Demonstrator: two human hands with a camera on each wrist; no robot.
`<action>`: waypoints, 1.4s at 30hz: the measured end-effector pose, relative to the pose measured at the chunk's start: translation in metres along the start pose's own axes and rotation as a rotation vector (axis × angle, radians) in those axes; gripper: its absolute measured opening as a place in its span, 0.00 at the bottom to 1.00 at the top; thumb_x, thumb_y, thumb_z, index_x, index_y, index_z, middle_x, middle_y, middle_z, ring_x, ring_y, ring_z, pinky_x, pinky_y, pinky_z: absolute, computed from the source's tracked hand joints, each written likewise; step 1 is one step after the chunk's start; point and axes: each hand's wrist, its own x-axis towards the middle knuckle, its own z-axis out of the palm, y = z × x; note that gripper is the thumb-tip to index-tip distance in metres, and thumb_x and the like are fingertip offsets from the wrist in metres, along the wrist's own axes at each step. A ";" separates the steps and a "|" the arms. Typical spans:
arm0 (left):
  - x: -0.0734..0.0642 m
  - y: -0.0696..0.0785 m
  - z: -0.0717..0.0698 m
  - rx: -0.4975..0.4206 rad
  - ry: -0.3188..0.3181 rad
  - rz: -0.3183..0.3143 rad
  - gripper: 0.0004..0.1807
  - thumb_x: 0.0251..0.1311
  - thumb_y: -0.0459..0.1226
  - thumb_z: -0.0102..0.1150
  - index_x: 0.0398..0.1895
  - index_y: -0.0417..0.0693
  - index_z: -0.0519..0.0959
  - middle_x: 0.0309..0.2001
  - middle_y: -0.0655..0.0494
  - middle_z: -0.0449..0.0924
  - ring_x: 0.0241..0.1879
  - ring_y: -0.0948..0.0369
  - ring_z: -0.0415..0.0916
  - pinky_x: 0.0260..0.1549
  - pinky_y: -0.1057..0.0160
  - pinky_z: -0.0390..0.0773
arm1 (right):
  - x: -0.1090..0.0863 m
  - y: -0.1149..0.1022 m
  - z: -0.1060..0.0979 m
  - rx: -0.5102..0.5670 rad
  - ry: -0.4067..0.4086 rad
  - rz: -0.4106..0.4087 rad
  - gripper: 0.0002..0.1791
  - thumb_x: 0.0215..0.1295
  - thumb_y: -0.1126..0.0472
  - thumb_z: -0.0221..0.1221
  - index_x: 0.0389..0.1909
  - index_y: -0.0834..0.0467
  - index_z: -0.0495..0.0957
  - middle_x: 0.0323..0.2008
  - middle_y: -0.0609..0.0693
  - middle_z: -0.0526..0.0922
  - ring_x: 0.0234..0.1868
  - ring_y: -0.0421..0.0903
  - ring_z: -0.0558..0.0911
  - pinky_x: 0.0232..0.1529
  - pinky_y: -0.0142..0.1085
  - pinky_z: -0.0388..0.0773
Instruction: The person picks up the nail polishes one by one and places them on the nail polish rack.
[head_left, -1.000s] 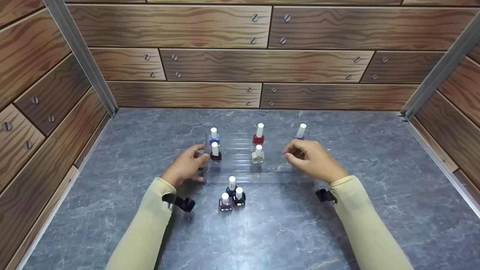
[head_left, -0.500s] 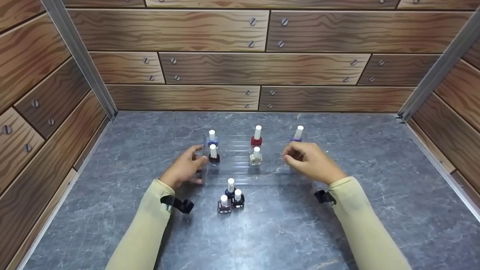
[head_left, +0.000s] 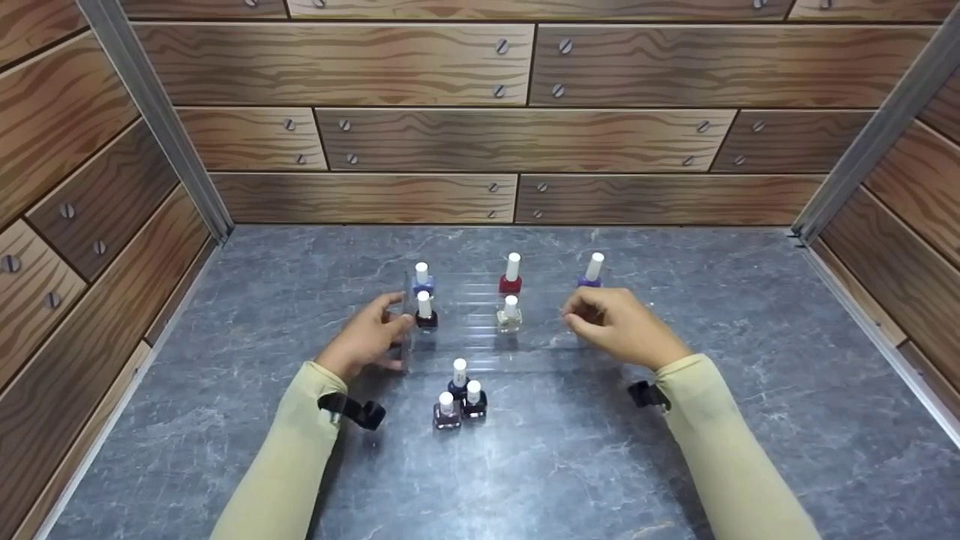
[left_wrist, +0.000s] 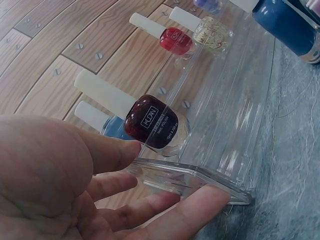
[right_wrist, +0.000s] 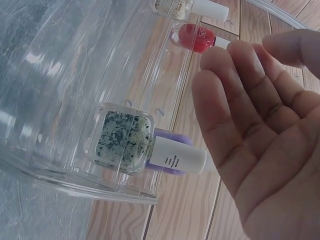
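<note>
My left hand [head_left: 367, 334] is at the left end of a clear stepped rack [head_left: 480, 360]. Its spread fingers lie along the outside of the end panel [left_wrist: 192, 175], thumb tip right at the edge. Beside the thumb stand a dark red nail polish bottle [left_wrist: 152, 122] and a blue one [head_left: 423, 285]. My right hand [head_left: 622, 322], fingers loosely bent and holding nothing, hovers over the rack's right part. Close to its fingers is a nail polish bottle with dark flecks [right_wrist: 122, 142], hidden in the head view; a purple bottle [head_left: 590, 281] stands behind it.
On the rack's middle stand a red bottle [head_left: 510, 283] and a gold-flecked clear one [head_left: 509, 319]. Three dark bottles, one of them dark purple [head_left: 447, 415], cluster on the grey marbled table [head_left: 555, 465] in front. Wood-patterned walls [head_left: 420, 142] enclose the back and sides.
The head view has tilted slightly, so everything sits a little lower and further left in it. Hands and bottles keep their places relative to the rack.
</note>
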 end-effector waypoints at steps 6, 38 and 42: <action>-0.001 -0.001 -0.001 -0.006 -0.005 -0.005 0.32 0.78 0.38 0.53 0.81 0.49 0.58 0.64 0.34 0.71 0.62 0.38 0.74 0.36 0.51 0.92 | -0.001 0.002 0.000 -0.001 -0.017 0.006 0.03 0.72 0.64 0.62 0.40 0.58 0.83 0.34 0.50 0.86 0.33 0.42 0.82 0.36 0.32 0.85; 0.000 0.003 0.001 -0.017 0.022 -0.028 0.35 0.77 0.35 0.54 0.83 0.53 0.55 0.66 0.34 0.70 0.60 0.39 0.77 0.32 0.52 0.92 | -0.001 0.003 -0.001 0.019 -0.086 -0.034 0.02 0.72 0.65 0.63 0.40 0.56 0.83 0.34 0.47 0.85 0.33 0.42 0.81 0.34 0.32 0.84; 0.000 0.001 0.001 -0.015 0.012 -0.034 0.34 0.77 0.35 0.53 0.82 0.53 0.56 0.65 0.35 0.71 0.59 0.40 0.77 0.34 0.51 0.92 | -0.001 0.002 0.000 0.033 -0.107 -0.045 0.02 0.72 0.64 0.63 0.40 0.55 0.83 0.35 0.47 0.86 0.34 0.43 0.82 0.35 0.32 0.85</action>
